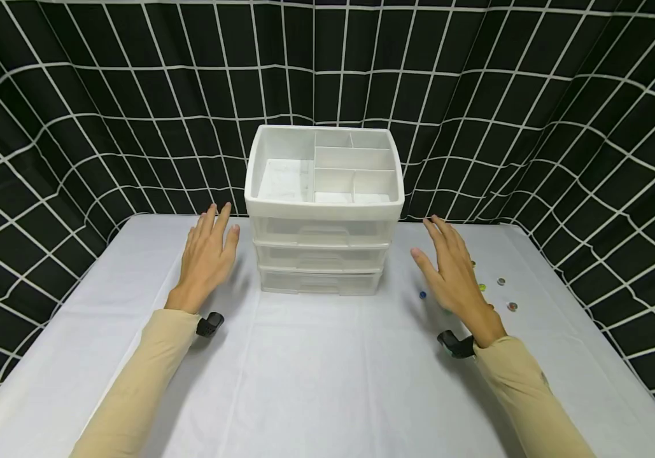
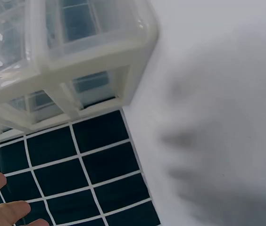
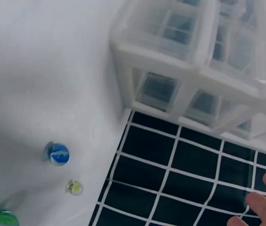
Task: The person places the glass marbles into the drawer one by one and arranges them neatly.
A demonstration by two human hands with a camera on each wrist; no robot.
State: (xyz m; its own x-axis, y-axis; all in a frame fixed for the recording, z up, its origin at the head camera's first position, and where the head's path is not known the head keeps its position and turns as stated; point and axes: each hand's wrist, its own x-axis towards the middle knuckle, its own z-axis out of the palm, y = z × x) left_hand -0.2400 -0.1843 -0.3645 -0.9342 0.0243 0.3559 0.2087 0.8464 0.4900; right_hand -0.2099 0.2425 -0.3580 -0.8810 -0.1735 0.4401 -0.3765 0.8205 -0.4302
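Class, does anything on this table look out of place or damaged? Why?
Only the loose marbles look slightly odd, scattered as if spilled on the white cloth near the right hand, outside the drawer unit. The unit stands upright, drawers closed, no damage visible.

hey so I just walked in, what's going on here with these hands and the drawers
A person has both hands out, gripping nothing. The left hand is on one side of a white drawer unit; the right hand is on the other, above the white cloth near small marbles. The drawers look closed.
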